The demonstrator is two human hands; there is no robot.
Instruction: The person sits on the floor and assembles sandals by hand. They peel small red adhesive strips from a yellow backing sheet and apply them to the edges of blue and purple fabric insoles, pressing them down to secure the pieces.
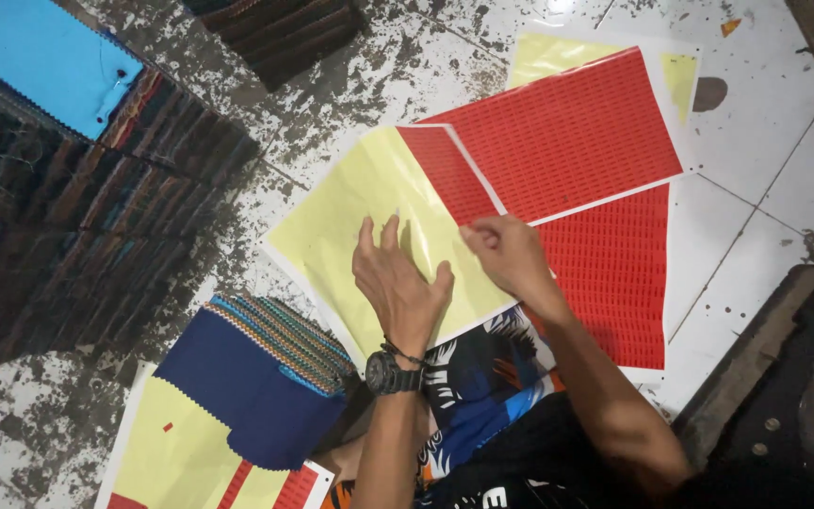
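Head view looks down on the left hand [399,287], spread wide and flat, palm down on a pale yellow backing sheet [350,221] lying on the floor, a black wristwatch [386,374] on its wrist. Just to its right, the right hand [509,254] is closed narrow, its fingertips [471,233] pinching something small at the edge where the yellow gives way to a remaining strip of red stickers [449,174]; what exactly is pinched is too small to tell. Peeling here likely goes best with the flat hand pressing close to the pinch so the sheet cannot lift, and with a slow, low pull along the row. Beyond the hands, a full red sticker sheet [567,132] lies farther right, overlapping another red sheet [619,278] nearer. To the near left sit a folded navy cloth swatch stack with striped edges [256,382] and a second, mostly peeled yellow sheet [181,452]. Dark striped fabric piles [68,226] and a bright blue cloth [44,57] fill the far left on the stained white tile floor [765,188].
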